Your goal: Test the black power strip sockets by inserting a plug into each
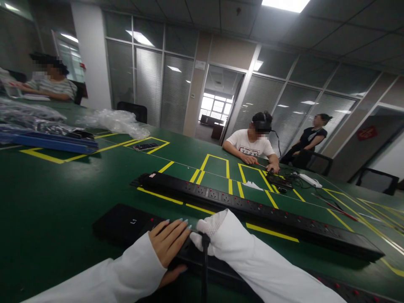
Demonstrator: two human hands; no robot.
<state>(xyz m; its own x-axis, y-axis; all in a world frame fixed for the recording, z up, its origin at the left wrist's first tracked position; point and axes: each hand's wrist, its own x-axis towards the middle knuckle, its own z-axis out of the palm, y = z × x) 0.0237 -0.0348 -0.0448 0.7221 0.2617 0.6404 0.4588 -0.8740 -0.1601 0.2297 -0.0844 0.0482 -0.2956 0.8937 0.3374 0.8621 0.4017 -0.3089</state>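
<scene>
Glass partition walls with pale blinds (pixel 148 80) stand behind a broad green surface (pixel 63 189) marked out in yellow tape rectangles. Diagonally across it runs a long black power strip with a row of sockets (pixel 230 198), and nearer the camera, roughly alongside, lies a second black power strip labelled "L1" (pixel 126 223), its middle hidden by the wearer's hands and sleeves. On the far side, a person in a white printed T-shirt (pixel 251 145) leans over dark parts and cables; a person in black (pixel 314 134) is behind to the right, and another in a striped top (pixel 52 84) sits at far left, near clear plastic wrapping (pixel 110 120) and a long blue box-like piece (pixel 53 141). In the foreground, the bare left hand (pixel 170 240) rests palm down on the nearer strip, fingers close together. The white-gloved right hand (pixel 210 231) pinches the top end of a thick black cable (pixel 205 261) just beside it. A dark phone (pixel 146 147) lies beyond the strips.
</scene>
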